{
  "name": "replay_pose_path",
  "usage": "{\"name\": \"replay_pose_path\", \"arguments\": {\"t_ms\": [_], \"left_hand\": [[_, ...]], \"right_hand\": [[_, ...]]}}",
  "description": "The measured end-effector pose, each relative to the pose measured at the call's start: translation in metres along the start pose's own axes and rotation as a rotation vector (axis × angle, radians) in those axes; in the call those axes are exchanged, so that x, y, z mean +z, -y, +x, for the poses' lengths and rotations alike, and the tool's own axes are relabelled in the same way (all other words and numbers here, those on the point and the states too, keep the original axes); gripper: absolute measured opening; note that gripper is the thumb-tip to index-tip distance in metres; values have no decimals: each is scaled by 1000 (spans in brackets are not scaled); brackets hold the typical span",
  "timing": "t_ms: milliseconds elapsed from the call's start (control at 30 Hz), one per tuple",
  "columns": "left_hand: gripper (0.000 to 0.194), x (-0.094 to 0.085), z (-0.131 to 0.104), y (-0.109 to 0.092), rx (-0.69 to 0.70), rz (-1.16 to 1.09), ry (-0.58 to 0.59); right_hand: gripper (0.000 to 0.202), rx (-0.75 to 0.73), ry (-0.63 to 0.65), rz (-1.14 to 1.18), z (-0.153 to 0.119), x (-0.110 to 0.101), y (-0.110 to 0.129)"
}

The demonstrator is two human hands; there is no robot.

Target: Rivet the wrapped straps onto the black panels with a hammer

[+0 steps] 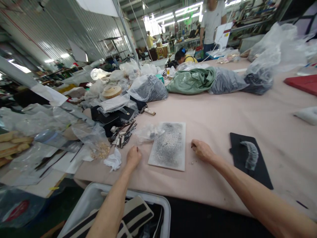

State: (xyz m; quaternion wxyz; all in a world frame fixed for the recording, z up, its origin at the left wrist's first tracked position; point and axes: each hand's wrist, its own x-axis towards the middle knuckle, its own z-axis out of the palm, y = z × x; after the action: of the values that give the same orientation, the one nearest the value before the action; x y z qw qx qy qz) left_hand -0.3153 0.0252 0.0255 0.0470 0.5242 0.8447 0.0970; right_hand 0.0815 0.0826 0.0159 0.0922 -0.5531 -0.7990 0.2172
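Observation:
My left hand rests on the pink-covered table, curled closed, left of a speckled grey-white board. My right hand is on the other side of the board, its fingers bent together. Neither hand touches the board. Whatever may be inside the fingers of either hand is hidden or too small to make out. A crumpled clear plastic bag overlaps the board's upper left edge. Farther right lies a black flat panel with a curved piece in clear wrap on it.
Metal tools and a crumpled white tissue lie left of my left hand. Below the table edge stands a white bin with striped pieces. A green bag and other stuffed bags line the back. People stand beyond.

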Motion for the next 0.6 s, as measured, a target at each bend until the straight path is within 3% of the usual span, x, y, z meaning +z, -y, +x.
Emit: {"name": "replay_pose_path", "arguments": {"t_ms": [100,300,500,600], "left_hand": [[17,-1,-5,-5,-19,-84,-27],[18,-9,-17,-18,-40,-251,-174],[36,-25,-7,-34,34,-368,-289],[49,-30,-1,-45,157,-386,-287]], "right_hand": [[30,13,17,-5,2,-2,-1],[18,20,71,-32,13,1,-3],[16,2,108,-77,17,12,-12],[17,-38,56,-103,11,22,-19]]}}
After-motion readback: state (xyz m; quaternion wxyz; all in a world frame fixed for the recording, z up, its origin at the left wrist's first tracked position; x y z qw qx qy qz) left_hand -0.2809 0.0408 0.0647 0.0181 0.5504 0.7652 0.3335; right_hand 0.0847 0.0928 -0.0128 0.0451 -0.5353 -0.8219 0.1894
